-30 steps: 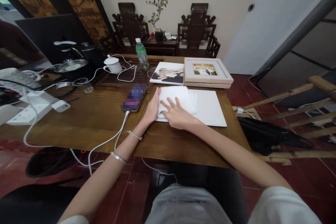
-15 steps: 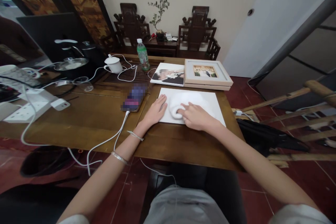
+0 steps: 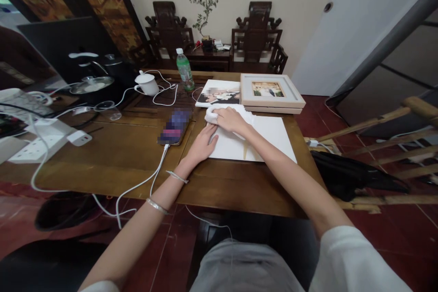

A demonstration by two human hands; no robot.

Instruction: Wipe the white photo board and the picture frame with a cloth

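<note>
A white rectangular panel (image 3: 270, 133) lies flat on the wooden table (image 3: 219, 182) in front of me, with a tan mark near its front edge. My right hand (image 3: 231, 120) grips a white cloth (image 3: 244, 112) bunched at the panel's far left corner. The cloth trails to the right along the panel's back edge. My left hand (image 3: 204, 141) rests flat on the panel's left edge, fingers stretched forward, their tips close to the cloth. My right forearm crosses over the panel and hides part of it.
Behind the panel lie a photo print (image 3: 219, 92) and a stack of framed pictures (image 3: 272, 93). A phone (image 3: 174, 127) on a white cable is to the left. Further back stand a plastic bottle (image 3: 185, 70), a lidded white cup (image 3: 147, 84) and a power strip (image 3: 37, 148).
My right hand has slid the cloth away from me and leftward, from the panel's middle to its far left corner. My left hand has stayed in place.
</note>
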